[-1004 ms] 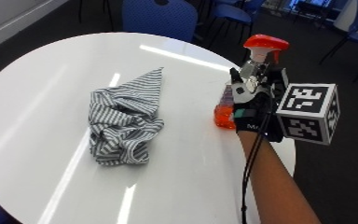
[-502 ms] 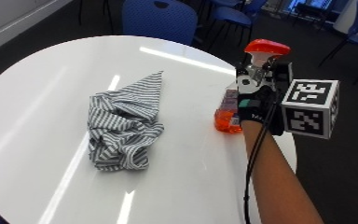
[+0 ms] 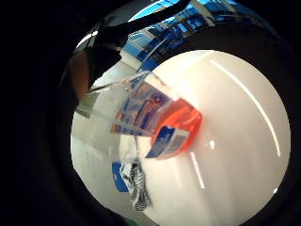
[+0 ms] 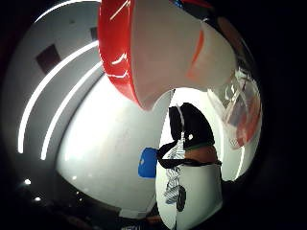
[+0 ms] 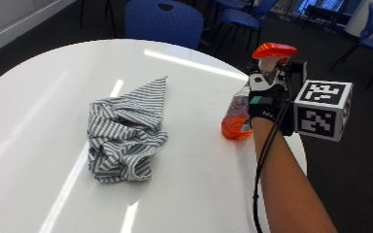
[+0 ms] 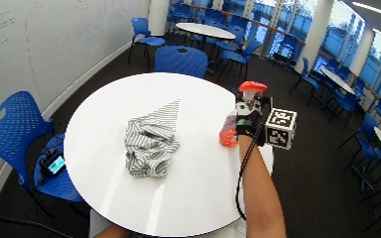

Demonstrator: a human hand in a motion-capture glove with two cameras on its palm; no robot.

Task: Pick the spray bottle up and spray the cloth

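Observation:
A spray bottle (image 5: 237,124) with a red trigger head and orange liquid is upright near the table's right edge. My gloved right hand (image 5: 267,97) grips its neck from the right, fingers curled round it below the head. I cannot tell whether its base touches the table. The striped grey-and-white cloth (image 5: 128,131) lies crumpled on the white round table (image 5: 38,97), left of the bottle and apart from it. The palm views show the bottle's labelled body (image 3: 160,117) and red-and-white head (image 4: 158,48) close up, with the cloth (image 3: 136,188) beyond. In the wide view the bottle (image 6: 228,133), hand (image 6: 246,119) and cloth (image 6: 151,141) stand the same way.
A blue chair (image 5: 164,22) stands behind the table, and another (image 6: 19,124) at its left. More blue chairs and tables fill the room beyond. The table edge (image 5: 299,150) runs just right of the bottle.
The outside picture has shifted a little. My hand keeps the same grip on the bottle in about the same place. The cloth has not moved.

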